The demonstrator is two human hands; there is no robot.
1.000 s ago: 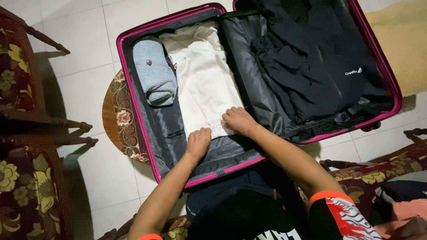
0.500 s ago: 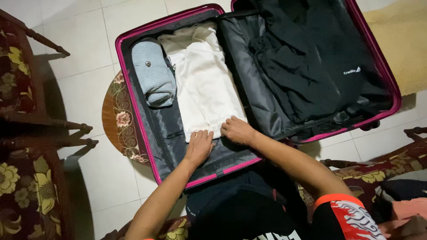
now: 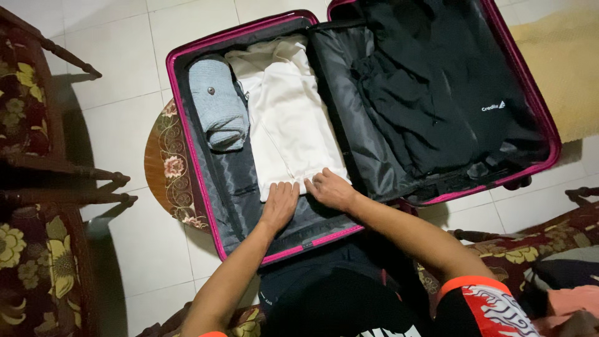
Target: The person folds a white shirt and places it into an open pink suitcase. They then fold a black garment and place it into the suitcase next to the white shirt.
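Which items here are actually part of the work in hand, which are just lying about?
In hand: left hand and right hand, both flat on the near edge of the cream garment; pink-rimmed suitcase; rolled grey garment; black clothes.

Lying about: round wooden table; floral chairs; yellow rug.

Open suitcase (image 3: 193,156) on round table (image 3: 163,163)

One open pink-rimmed suitcase (image 3: 193,150) is seen, in which one cream folded garment (image 3: 287,112) and one rolled grey garment (image 3: 218,106) are packed. Two hands are counted: left hand (image 3: 279,206), right hand (image 3: 331,189).
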